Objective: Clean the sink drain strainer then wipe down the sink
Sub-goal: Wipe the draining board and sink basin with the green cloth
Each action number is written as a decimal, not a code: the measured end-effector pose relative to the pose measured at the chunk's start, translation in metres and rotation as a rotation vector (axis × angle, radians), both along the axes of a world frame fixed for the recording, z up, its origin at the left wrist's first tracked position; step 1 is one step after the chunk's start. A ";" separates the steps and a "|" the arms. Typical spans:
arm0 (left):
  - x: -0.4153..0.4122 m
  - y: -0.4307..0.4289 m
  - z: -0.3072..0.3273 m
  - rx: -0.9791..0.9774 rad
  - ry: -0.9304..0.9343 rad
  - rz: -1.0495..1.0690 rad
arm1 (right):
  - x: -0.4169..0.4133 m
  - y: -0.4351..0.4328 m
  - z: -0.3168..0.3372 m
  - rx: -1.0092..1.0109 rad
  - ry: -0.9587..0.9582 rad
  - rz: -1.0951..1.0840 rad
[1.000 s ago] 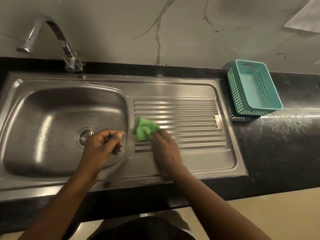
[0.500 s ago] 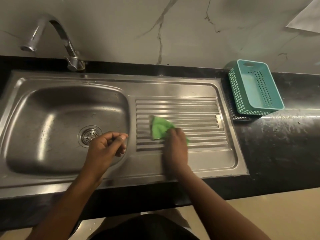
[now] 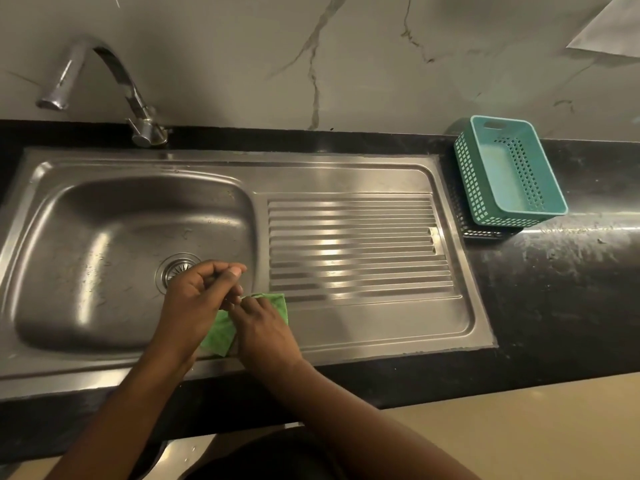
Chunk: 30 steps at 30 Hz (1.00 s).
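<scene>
The steel sink [image 3: 104, 258] has a round drain strainer [image 3: 176, 266] in its basin floor, partly hidden behind my left hand. My right hand [image 3: 265, 332] holds a green cloth [image 3: 220, 336] down on the steel strip between the basin and the ribbed drainboard [image 3: 356, 244], near the front rim. The cloth sticks out to the left of the hand and past its fingers. My left hand [image 3: 199, 299] hovers over the basin's right edge, fingers curled to the thumb, with nothing visible in it.
A curved tap [image 3: 107, 74] stands at the back left of the sink. A teal plastic basket [image 3: 512, 174] sits on a dark basket [image 3: 485, 233] on the black counter [image 3: 561, 292] right of the drainboard. A marble wall rises behind.
My right hand has drawn the green cloth off the drainboard ribs, leftward and toward me, to the strip beside the basin. My left hand has stayed curled over the basin's edge.
</scene>
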<state>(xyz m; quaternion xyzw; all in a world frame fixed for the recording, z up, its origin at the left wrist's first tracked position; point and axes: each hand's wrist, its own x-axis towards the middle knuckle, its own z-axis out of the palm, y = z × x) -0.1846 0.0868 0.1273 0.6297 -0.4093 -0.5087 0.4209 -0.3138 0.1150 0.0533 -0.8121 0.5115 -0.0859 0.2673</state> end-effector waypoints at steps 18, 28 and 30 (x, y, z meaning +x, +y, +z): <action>-0.033 -0.009 0.010 0.010 0.043 -0.052 | -0.246 -0.047 0.060 0.079 -0.373 -1.179; -0.019 -0.005 0.003 0.032 0.042 -0.031 | -0.201 -0.069 -0.007 0.071 0.260 -0.688; -0.012 -0.003 0.002 0.043 0.036 -0.003 | -0.179 -0.066 -0.017 0.039 0.275 -0.734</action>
